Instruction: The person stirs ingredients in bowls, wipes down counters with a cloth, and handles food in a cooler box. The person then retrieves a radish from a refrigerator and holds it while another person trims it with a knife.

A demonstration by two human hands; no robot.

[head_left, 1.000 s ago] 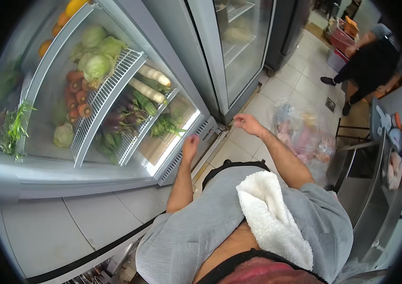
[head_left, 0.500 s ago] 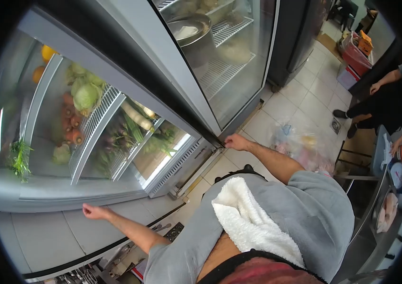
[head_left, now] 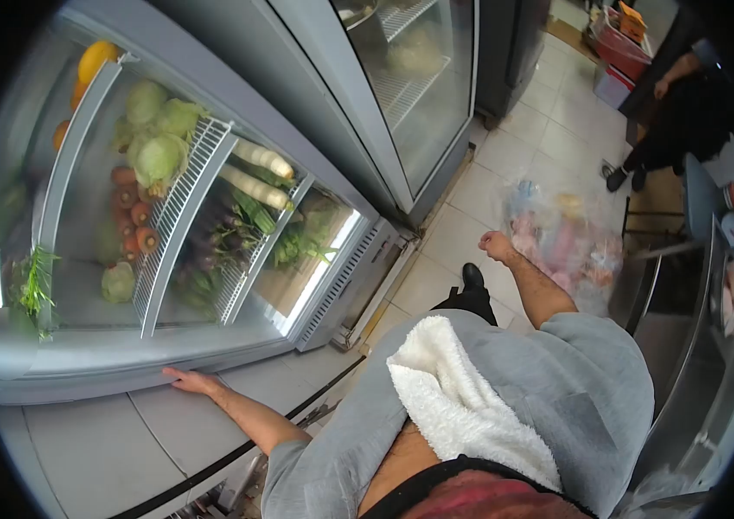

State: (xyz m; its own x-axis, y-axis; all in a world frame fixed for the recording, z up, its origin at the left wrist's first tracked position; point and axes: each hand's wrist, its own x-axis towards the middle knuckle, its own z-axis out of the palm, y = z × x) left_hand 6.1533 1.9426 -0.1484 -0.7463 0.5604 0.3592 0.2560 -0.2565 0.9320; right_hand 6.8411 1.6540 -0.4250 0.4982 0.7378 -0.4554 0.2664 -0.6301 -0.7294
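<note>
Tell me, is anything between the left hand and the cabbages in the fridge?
Yes, the glass door seems to be: it looks shut, with the cabbages behind it. The left hand is outside, at the door's edge.

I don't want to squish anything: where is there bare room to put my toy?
The tiled ledge is bare between the vegetable fridge and its black edge. So are floor tiles between the glass-door cooler and plastic bags. Cabbages and carrots crowd the fridge; the bags crowd the floor.
</note>
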